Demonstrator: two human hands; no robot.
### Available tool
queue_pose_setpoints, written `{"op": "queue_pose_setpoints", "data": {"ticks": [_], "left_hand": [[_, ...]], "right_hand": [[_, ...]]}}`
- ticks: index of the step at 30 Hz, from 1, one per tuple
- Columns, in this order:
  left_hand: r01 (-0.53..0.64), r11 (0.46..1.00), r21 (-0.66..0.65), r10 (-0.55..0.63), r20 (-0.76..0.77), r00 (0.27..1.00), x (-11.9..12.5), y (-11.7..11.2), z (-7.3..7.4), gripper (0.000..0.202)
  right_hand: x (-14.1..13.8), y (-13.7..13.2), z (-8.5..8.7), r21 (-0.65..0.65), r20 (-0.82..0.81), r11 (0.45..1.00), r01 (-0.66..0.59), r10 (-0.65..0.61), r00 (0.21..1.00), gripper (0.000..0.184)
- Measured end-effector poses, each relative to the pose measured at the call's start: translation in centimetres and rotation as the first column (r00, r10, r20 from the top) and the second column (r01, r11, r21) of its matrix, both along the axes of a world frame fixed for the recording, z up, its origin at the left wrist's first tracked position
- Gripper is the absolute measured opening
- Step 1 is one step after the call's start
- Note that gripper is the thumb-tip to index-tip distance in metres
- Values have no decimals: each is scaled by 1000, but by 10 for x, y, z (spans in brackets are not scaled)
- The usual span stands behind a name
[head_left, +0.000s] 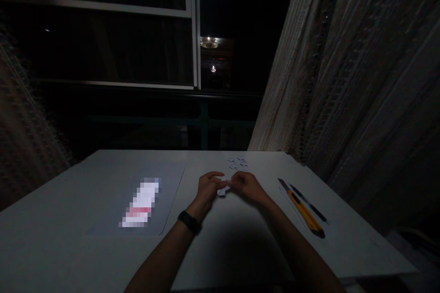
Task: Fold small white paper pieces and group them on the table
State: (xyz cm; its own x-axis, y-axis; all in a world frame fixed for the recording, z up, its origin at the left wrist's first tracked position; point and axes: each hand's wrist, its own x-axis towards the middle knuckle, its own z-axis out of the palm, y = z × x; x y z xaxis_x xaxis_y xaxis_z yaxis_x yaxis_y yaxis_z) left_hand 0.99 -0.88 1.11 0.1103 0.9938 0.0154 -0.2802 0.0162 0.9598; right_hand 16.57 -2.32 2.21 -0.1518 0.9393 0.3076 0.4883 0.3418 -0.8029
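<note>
Near the middle of the white table, my left hand [208, 187] and my right hand [248, 184] meet over a small piece of white paper [222, 191]. Both hands pinch it between thumb and fingers, and part of it is hidden behind them. The paper's lower end, which looks folded, sticks out below the left fingertips. A dark band circles my left wrist. Just beyond the hands lie several small paper pieces [237, 163] with dark marks on them.
A yellow utility knife [302, 210] and a black pen [308, 203] lie at the right, a pale strip beneath the knife. At the left, a large sheet [173, 192] carries a bright blurred-out rectangle [142, 201]. Curtains [292, 68] hang both sides of a dark window.
</note>
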Motion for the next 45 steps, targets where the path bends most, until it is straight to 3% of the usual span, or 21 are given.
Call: {"op": "queue_pose_setpoints", "data": {"ticks": [4, 10, 13, 19, 25, 29, 36, 45], "left_hand": [[-60, 998, 23, 61, -15, 998, 0, -1, 1, 34], [-14, 997, 76, 23, -126, 992, 1, -2, 3, 32], [-56, 989, 135, 87, -235, 968, 1, -2, 3, 33], [-88, 980, 180, 134, -267, 954, 3, -1, -4, 34], [-105, 944, 313, 227, -386, 894, 3, 5, -9, 33], [-103, 950, 294, 211, -367, 906, 2, 7, -10, 33], [-30, 978, 208, 80, -239, 968, 1, 7, -11, 31], [-92, 940, 328, 236, -432, 870, 1, 3, -9, 31]], "right_hand": [[-3, 2, -9, -123, -133, 990, -75, 58, 989, 24], [-4, 1, -9, -109, -174, 991, -77, 58, 983, 24], [-3, 2, -8, -113, -143, 991, -75, 58, 988, 26], [-4, 1, -9, -164, -184, 980, -109, 78, 980, 27], [-5, -4, -2, -168, -230, 975, -146, 105, 968, 29], [-9, -5, 0, -125, -183, 984, -124, 100, 978, 34], [-12, -3, -8, -131, -172, 985, -112, 88, 981, 34], [-9, -5, -7, -110, -182, 985, -131, 110, 977, 35]]}}
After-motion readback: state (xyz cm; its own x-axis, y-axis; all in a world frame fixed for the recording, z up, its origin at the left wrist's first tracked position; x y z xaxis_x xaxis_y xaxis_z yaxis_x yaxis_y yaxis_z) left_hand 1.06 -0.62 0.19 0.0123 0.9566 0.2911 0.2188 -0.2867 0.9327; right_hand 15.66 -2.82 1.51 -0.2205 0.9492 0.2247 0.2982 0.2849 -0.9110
